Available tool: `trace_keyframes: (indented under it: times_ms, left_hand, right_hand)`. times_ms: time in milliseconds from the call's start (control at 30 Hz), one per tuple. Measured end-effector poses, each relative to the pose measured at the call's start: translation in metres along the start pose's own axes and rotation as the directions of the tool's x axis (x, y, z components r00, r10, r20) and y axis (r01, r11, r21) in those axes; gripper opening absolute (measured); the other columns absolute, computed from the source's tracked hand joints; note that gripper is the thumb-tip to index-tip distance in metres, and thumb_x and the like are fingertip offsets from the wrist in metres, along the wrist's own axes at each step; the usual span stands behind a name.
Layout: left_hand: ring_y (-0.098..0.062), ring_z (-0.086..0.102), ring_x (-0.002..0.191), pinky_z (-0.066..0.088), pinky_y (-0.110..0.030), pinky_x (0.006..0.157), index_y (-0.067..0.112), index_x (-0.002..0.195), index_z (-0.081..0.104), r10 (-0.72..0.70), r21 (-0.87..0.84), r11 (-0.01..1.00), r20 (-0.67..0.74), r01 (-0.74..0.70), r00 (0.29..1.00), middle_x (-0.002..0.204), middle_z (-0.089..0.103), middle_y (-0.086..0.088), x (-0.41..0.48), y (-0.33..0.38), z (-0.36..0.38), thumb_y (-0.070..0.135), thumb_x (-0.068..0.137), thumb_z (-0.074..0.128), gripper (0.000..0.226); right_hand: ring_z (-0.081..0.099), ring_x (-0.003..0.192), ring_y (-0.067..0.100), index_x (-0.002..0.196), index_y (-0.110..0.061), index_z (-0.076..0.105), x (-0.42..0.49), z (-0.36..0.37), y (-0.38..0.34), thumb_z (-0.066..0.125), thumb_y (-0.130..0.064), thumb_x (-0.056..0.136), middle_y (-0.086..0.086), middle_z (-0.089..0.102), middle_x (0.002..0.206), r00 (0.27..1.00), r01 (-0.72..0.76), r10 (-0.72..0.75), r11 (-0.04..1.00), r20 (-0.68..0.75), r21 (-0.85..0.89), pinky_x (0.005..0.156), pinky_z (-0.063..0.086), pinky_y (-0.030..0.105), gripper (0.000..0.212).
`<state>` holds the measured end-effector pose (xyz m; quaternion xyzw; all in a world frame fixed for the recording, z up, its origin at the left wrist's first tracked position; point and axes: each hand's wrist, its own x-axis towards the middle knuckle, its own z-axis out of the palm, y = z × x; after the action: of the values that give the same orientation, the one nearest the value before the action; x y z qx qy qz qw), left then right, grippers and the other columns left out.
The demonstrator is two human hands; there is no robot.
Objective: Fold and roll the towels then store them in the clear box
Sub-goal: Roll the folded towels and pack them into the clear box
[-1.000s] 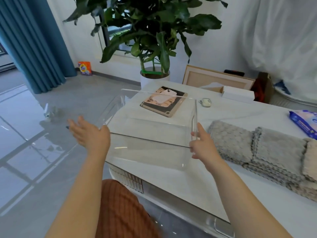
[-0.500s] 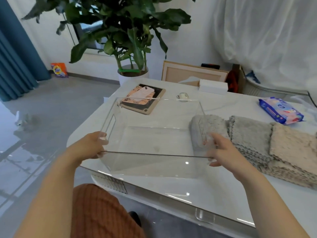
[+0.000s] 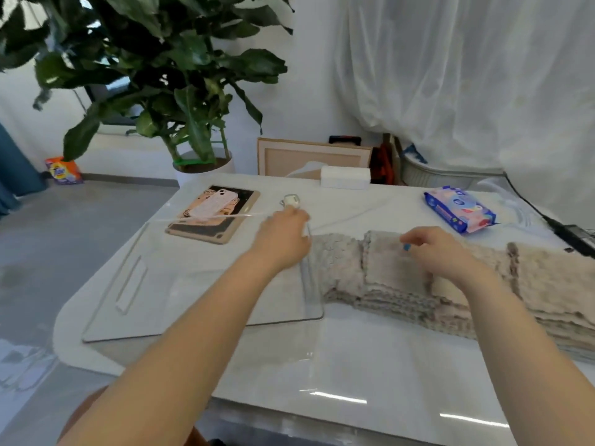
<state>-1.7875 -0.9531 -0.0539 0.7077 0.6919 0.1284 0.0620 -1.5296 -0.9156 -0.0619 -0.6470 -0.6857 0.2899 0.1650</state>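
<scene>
The clear box [image 3: 135,278] stands empty on the left part of the white table [image 3: 370,365]. Right of it, stacks of folded waffle towels lie in a row: a grey stack [image 3: 338,268], a middle stack [image 3: 386,272] and a beige stack [image 3: 553,284]. My left hand [image 3: 283,239] reaches across the box to the far end of its right wall, beside the grey stack; it is blurred and its fingers are hidden. My right hand [image 3: 434,252] is on top of the middle stack with its fingers loosely curled, and no cloth is lifted.
A tablet with a phone on it [image 3: 212,214] and an earbud case [image 3: 291,201] lie behind the box. A blue wipes pack [image 3: 460,209] and a white carton [image 3: 344,177] sit at the back. A potted plant [image 3: 180,91] stands off the table's far left corner.
Both hands have let go of the box, which now rests on the table. My left hand moved right across the box, and my right hand moved onto the towel stacks.
</scene>
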Motion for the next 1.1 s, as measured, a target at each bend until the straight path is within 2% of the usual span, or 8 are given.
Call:
trace_keyframes:
  times_ms: [133,367,467,633,767,867,967,1100]
  left_hand:
    - [-0.030,0.043,0.124,0.032,-0.039,0.103,0.014,0.139,0.042,0.226,0.092,0.966,0.141,-0.240,0.964,0.140,0.042,-0.009,0.059,0.080,0.036,0.031,0.096,0.046,0.046]
    - [-0.032,0.049,0.112,0.042,-0.041,0.095,0.006,0.123,0.047,0.051,0.028,0.997,0.447,-0.071,0.893,0.127,0.048,-0.013,0.119,0.110,0.104,0.057,0.085,0.056,0.064]
    - [-0.028,0.054,0.097,0.046,-0.036,0.080,0.008,0.101,0.056,0.125,-0.146,0.987,0.377,-0.074,0.918,0.109,0.054,-0.010,0.122,0.103,0.115,0.048,0.078,0.070,0.048]
    - [-0.019,0.050,0.081,0.039,-0.029,0.065,0.012,0.082,0.055,0.275,-0.376,0.905,0.162,-0.198,0.948,0.091,0.052,-0.004,0.113,0.102,0.098,0.027,0.072,0.080,0.030]
    - [-0.012,0.064,0.083,0.051,-0.027,0.070,0.012,0.094,0.060,0.222,-0.845,0.526,0.244,0.094,0.944,0.089,0.066,0.001,0.097,0.100,0.076,0.016,0.079,0.074,0.021]
    - [-0.020,0.067,0.102,0.054,-0.035,0.087,0.014,0.118,0.060,0.212,-0.914,0.183,0.397,0.363,0.893,0.111,0.070,-0.004,0.087,0.105,0.067,0.030,0.088,0.065,0.035]
    - [-0.016,0.067,0.103,0.053,-0.035,0.091,0.019,0.120,0.058,0.250,-0.864,0.279,0.486,0.419,0.837,0.112,0.070,0.000,0.074,0.110,0.062,0.037,0.086,0.066,0.039]
    - [-0.021,0.065,0.108,0.048,-0.041,0.099,0.011,0.124,0.056,0.189,-0.892,0.293,0.407,0.345,0.893,0.117,0.068,-0.005,0.064,0.105,0.054,0.031,0.084,0.070,0.046]
  right_hand:
    - [0.053,0.117,0.026,0.122,-0.011,0.059,0.032,-0.012,0.035,0.048,-0.003,0.089,0.010,0.058,0.129,1.000,0.005,-0.003,0.988,0.013,-0.156,0.098,0.040,0.032,0.036]
    - [0.043,0.125,0.030,0.141,-0.008,0.032,0.056,0.000,0.087,0.056,-0.028,0.092,0.014,0.039,0.137,0.997,0.025,-0.001,0.953,0.080,-0.302,0.099,0.037,0.034,0.059]
    - [0.046,0.116,0.027,0.132,-0.007,0.040,0.063,0.000,0.100,0.063,-0.035,0.087,0.011,0.041,0.131,0.993,-0.036,0.059,0.976,0.101,-0.215,0.090,0.040,0.032,0.057]
    - [0.050,0.078,0.020,0.087,-0.009,0.054,0.061,-0.007,0.100,0.073,-0.004,0.070,0.006,0.055,0.086,0.995,0.000,0.019,0.980,-0.094,0.197,0.056,0.036,0.027,0.026]
    - [0.063,0.075,0.019,0.089,-0.014,0.057,0.039,-0.021,0.089,0.066,0.004,0.075,0.003,0.066,0.078,0.992,0.050,0.058,0.653,-0.116,0.756,0.065,0.051,0.030,0.025]
    - [0.067,0.088,0.024,0.112,-0.010,0.059,0.032,-0.029,0.080,0.062,0.001,0.082,0.006,0.071,0.098,0.997,0.032,0.058,0.381,-0.059,0.924,0.072,0.055,0.035,0.032]
    - [0.067,0.094,0.027,0.118,-0.005,0.060,0.023,-0.035,0.062,0.061,-0.002,0.085,0.012,0.070,0.104,0.997,0.024,0.059,0.303,-0.044,0.953,0.079,0.057,0.038,0.034]
    - [0.070,0.088,0.020,0.121,-0.007,0.059,0.012,-0.038,0.046,0.055,-0.016,0.093,0.009,0.072,0.101,0.997,-0.068,0.055,0.242,0.057,0.968,0.066,0.058,0.031,0.030]
